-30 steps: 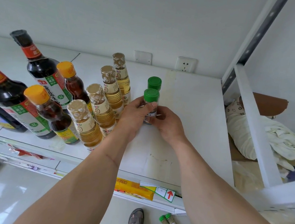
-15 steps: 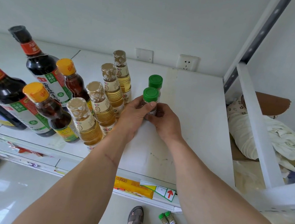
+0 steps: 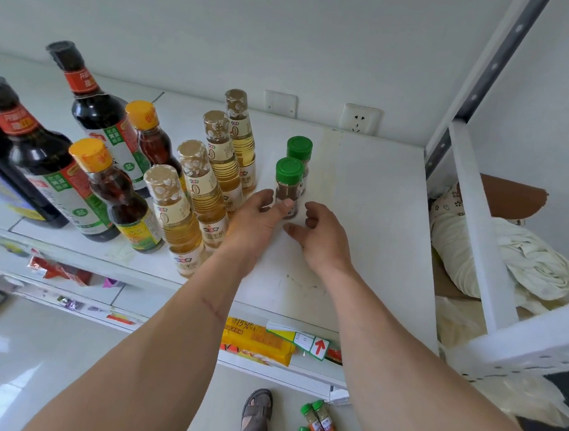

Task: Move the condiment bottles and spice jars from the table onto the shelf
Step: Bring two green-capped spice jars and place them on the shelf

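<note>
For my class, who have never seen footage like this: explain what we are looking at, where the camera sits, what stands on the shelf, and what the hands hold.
One camera, worn on a person's head, looks down past two bare arms. No robot is involved. On the white shelf stand dark sauce bottles, orange-capped bottles, a row of pale yellow bottles and two green-capped spice jars. The left hand has its thumb against the front spice jar; the right hand is open beside it, not touching. More spice jars lie below.
</note>
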